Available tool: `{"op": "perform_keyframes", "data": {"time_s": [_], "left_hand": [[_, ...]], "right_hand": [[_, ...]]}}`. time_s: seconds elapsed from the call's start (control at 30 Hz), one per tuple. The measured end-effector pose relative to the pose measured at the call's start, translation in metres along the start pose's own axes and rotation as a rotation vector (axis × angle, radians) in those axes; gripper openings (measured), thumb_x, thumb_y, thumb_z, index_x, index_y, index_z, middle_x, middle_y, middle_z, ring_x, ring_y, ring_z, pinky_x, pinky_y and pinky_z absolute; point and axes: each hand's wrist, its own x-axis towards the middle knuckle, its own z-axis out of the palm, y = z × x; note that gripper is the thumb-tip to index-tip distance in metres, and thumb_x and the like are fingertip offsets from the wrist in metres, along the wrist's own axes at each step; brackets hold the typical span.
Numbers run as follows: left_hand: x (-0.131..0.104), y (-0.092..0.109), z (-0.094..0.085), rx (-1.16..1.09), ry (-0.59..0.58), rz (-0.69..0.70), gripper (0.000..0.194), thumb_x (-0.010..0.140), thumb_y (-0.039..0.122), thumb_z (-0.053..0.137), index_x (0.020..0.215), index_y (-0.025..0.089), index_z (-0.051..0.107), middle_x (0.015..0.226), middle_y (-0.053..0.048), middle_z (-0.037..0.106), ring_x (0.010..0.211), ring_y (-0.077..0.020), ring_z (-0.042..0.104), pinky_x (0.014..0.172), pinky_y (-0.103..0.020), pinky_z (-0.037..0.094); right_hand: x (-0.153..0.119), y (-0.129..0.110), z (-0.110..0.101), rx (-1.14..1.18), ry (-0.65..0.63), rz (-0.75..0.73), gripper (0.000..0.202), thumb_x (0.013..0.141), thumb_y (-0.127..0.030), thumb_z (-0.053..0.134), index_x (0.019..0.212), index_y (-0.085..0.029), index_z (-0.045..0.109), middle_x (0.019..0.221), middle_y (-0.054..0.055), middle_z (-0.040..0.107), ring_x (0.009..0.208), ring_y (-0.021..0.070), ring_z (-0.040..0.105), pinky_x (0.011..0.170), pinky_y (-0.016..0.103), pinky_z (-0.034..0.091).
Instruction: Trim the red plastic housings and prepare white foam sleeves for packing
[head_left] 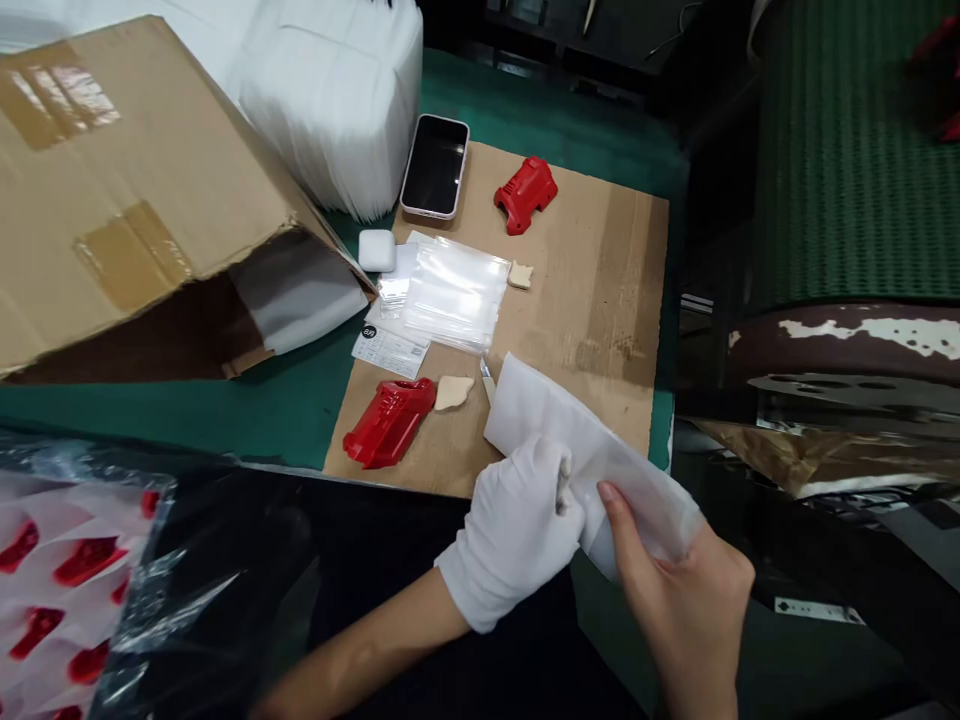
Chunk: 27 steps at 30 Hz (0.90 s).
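Note:
Above the table's front edge, a white foam pouch (559, 410) is held slantwise, its contents, if any, not showing. My right hand (679, 585), bare, grips its right end with the thumb on top. My left hand (521, 530) wears a white glove and is closed at the pouch's lower edge. A cutter blade (487, 380) pokes out beside the pouch's left end. Left of it lie a red plastic housing (390, 424) and a cream-coloured flat piece (453, 392). Another red plastic housing (526, 194) rests farther back on the cardboard sheet (600, 260).
Clear plastic bags (457, 290), a printed label (390, 348), a phone (436, 166) and a white case (376, 250) lie together. An open carton (135, 190) and stacked foam sheets (330, 100) stand left. A green conveyor belt (855, 150) runs at right. Wrapped red parts (88, 560) fill a lined container.

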Motion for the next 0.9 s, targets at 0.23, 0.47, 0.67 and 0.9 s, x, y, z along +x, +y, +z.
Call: {"op": "perform_keyframes", "data": {"time_s": [0.23,0.47,0.67,0.9], "left_hand": [[-0.012,-0.004,-0.022,0.144,-0.232,-0.183,0.017,0.082,0.026,0.05,0.068,0.023,0.043,0.064,0.001,0.059,0.055,-0.0177,0.054,0.054,-0.035,0.018],[-0.017,-0.004,-0.025,0.092,-0.298,-0.102,0.024,0.087,0.028,0.05,0.065,0.021,0.054,0.066,-0.002,0.07,0.057,-0.0201,0.064,0.054,-0.036,0.015],[-0.016,-0.008,-0.024,0.014,-0.196,-0.011,0.025,0.086,0.027,0.051,0.062,0.02,0.05,0.061,-0.002,0.067,0.052,-0.0184,0.061,0.051,-0.035,0.016],[-0.005,-0.02,-0.039,-0.128,-0.101,-0.058,0.034,0.087,0.026,0.052,0.055,0.019,0.039,0.051,0.002,0.054,0.049,-0.013,0.049,0.053,-0.033,0.021]], "right_hand": [[0.012,-0.017,-0.003,-0.029,-0.035,-0.043,0.017,0.092,-0.031,0.066,0.078,-0.02,0.063,0.062,0.001,0.066,0.048,0.0137,0.061,0.047,0.022,0.042],[0.015,-0.032,-0.006,-0.063,-0.031,0.012,0.016,0.094,-0.031,0.062,0.082,-0.02,0.063,0.062,0.0,0.065,0.047,0.0121,0.059,0.048,0.021,0.042],[0.034,-0.042,0.002,-0.051,-0.162,-0.037,0.018,0.096,-0.03,0.056,0.08,-0.022,0.055,0.056,-0.003,0.058,0.043,0.0109,0.053,0.044,0.019,0.035],[0.064,-0.05,0.007,-0.087,-0.356,-0.099,0.017,0.095,-0.035,0.052,0.092,-0.022,0.061,0.055,-0.004,0.055,0.04,0.0122,0.049,0.044,0.023,0.033]]}}
